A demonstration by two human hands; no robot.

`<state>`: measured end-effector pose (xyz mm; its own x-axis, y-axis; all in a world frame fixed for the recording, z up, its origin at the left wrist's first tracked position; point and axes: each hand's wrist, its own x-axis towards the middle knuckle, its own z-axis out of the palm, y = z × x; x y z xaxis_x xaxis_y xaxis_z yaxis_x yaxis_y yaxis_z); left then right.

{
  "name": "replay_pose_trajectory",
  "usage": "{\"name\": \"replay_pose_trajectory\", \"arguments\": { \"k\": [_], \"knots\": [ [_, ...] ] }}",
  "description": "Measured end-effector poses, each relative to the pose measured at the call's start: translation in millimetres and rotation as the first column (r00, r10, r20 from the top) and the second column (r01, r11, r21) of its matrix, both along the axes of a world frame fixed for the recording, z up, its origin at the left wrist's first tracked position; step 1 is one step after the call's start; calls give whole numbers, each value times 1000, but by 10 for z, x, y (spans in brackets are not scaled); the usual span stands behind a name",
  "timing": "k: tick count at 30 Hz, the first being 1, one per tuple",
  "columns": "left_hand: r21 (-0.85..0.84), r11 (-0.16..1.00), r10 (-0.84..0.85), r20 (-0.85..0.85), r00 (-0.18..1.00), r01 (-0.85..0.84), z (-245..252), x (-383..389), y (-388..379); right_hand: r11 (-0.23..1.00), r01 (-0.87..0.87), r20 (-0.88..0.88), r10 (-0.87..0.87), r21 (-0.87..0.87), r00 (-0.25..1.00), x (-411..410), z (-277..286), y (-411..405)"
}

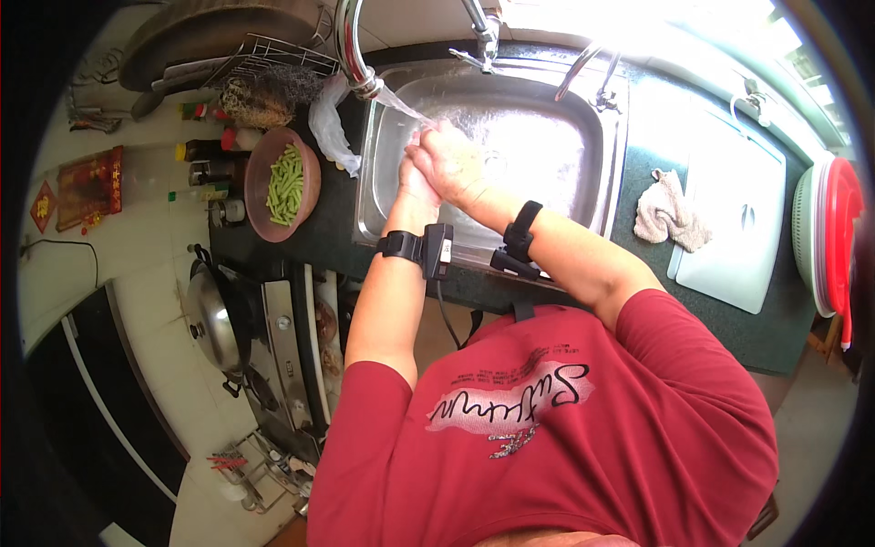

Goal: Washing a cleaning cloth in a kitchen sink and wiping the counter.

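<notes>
Over the left side of the stainless steel sink, my left hand and my right hand are pressed together. A stream of water from the curved chrome faucet runs onto them. My right hand lies over the left one and hides much of its palm and fingers. No object shows between them, though the overlap hides how far the fingers are bent. Each wrist wears a black strap with a small device.
Left of the sink stands a pink plastic bowl of cut green beans, near a clear plastic bag and several bottles. A lidded wok sits on the stove. To the right lie a cloth and a white cutting board.
</notes>
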<state>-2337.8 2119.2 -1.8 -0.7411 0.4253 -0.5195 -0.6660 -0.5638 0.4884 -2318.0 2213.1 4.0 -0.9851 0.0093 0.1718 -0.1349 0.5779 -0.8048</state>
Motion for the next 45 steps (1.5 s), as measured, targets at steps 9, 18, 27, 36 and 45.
{"name": "replay_pose_trajectory", "arguments": {
  "k": [9, 18, 27, 36, 45],
  "knots": [
    [-107, 993, -47, 0, 999, 47, 24, 112, 27, 969, 240, -86, -245, -62, 966, -154, -221, 193],
    [-284, 958, 33, -33, 999, -41, 56, 197, -6, 967, 225, -83, -236, -119, 968, -300, -590, 272],
    [-5, 992, 123, 35, 992, -123, -110, 61, 13, 927, 212, 263, -131, -310, 956, 215, -180, 486],
    [-33, 999, -31, 32, 999, 32, 90, 164, 214, 969, 215, 87, -205, -123, 975, -121, 28, 379],
    [-167, 986, 13, 13, 1000, -11, 79, 12, 137, 969, 173, 56, -166, -175, 985, -68, -70, 185]
  ]
}}
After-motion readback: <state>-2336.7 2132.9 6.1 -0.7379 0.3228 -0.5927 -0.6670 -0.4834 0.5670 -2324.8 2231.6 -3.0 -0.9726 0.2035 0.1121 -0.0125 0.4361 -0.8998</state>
